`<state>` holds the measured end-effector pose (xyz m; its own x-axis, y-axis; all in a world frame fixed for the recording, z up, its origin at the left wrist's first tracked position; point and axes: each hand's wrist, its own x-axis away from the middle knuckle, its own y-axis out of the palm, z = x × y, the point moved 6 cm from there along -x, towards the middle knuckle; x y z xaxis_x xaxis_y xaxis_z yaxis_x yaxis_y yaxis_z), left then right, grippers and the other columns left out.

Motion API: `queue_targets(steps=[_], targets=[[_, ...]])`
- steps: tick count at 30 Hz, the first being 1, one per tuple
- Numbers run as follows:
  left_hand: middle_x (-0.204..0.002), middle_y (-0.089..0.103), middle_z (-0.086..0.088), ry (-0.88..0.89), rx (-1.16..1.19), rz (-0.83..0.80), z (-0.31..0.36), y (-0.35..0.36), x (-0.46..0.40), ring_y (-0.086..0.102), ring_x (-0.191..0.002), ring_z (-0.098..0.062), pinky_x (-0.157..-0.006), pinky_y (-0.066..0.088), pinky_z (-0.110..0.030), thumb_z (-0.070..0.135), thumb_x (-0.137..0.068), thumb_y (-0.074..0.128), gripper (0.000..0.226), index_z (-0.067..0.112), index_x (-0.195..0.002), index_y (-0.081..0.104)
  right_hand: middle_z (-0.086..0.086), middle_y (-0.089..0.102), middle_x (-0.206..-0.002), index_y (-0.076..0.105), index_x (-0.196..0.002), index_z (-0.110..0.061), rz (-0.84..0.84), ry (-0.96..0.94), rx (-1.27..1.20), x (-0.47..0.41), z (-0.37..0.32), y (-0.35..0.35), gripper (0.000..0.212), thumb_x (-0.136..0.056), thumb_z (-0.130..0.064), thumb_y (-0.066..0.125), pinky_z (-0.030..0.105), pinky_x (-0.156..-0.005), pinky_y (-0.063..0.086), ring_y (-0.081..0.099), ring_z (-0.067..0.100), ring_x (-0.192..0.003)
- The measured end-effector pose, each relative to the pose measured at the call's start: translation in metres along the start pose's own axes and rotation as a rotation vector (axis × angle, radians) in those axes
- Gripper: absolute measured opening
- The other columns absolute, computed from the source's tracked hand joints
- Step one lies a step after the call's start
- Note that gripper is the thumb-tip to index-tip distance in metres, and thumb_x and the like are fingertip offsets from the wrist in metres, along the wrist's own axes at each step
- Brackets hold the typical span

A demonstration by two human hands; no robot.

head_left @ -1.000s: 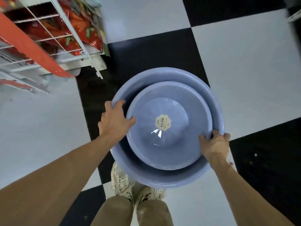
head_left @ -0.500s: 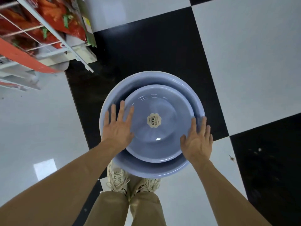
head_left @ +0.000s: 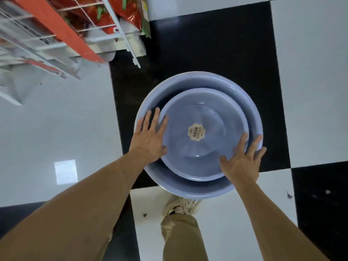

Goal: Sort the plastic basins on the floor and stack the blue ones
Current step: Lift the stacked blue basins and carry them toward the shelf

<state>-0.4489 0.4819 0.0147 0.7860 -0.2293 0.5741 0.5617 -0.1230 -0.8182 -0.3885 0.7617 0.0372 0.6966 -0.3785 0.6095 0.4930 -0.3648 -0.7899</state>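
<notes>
A large blue basin (head_left: pixel 203 82) rests on the black-and-white tiled floor in front of me. A smaller blue basin (head_left: pixel 216 113) sits nested inside it, with a round beige label (head_left: pixel 196 132) at its bottom. My left hand (head_left: pixel 149 137) lies flat with spread fingers over the left rims of both basins. My right hand (head_left: pixel 243 161) is spread over the right rims, fingers apart. Neither hand grips anything.
A white wire shelf with an orange edge (head_left: pixel 62 29) holding red packets stands at the upper left, close to the basins. My shoe (head_left: pixel 180 205) and trouser leg (head_left: pixel 182 240) are just below the stack. Small debris (head_left: pixel 288 194) lies on the tiles at right.
One second ago both hands gripped the smaller basin's rim above the large one. They then let go, and now rest open and flat on the nested basins.
</notes>
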Motion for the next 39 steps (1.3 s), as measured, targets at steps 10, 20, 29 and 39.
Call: queue_targets(steps=[10,20,29,39], targets=[[-0.158,-0.027,-0.010,-0.038,0.002,-0.004,-0.154,0.018,0.038,-0.018,-0.146,-0.032,-0.118,-0.003,-0.047,0.064,-0.083,0.048,0.103,0.027,-0.151,-0.020,0.002,-0.030,-0.158,-0.010,-0.153,-0.030,0.003,-0.064,-0.018,0.046,-0.138,0.045,0.097,-0.087,-0.045,0.058,0.055,-0.114,0.027,-0.015,0.042,-0.145],[-0.159,-0.026,-0.009,-0.093,0.018,0.018,-0.356,0.051,0.090,-0.016,-0.146,-0.031,-0.117,-0.002,-0.045,0.065,-0.080,0.047,0.103,0.028,-0.151,-0.018,0.001,-0.031,-0.158,-0.013,-0.153,-0.030,0.016,-0.116,0.037,0.117,-0.317,0.116,0.098,-0.086,-0.045,0.057,0.053,-0.113,0.030,-0.015,0.041,-0.145],[-0.161,-0.017,-0.011,-0.164,0.009,0.000,-0.523,0.067,0.131,-0.010,-0.147,-0.031,-0.118,0.003,-0.045,0.067,-0.077,0.055,0.108,0.031,-0.152,-0.014,-0.002,-0.034,-0.156,-0.016,-0.152,-0.031,-0.031,-0.145,0.030,0.176,-0.472,0.170,0.095,-0.087,-0.039,0.053,0.049,-0.111,0.035,-0.020,0.038,-0.145],[-0.161,-0.015,-0.004,-0.314,-0.008,-0.194,-0.616,0.046,0.158,-0.001,-0.146,-0.038,-0.114,0.015,-0.051,0.072,-0.074,0.057,0.105,0.034,-0.151,-0.004,-0.008,-0.023,-0.160,-0.007,-0.153,-0.034,-0.184,-0.244,-0.127,0.234,-0.553,0.193,0.089,-0.089,-0.046,0.052,0.046,-0.112,0.033,-0.011,0.032,-0.148]])
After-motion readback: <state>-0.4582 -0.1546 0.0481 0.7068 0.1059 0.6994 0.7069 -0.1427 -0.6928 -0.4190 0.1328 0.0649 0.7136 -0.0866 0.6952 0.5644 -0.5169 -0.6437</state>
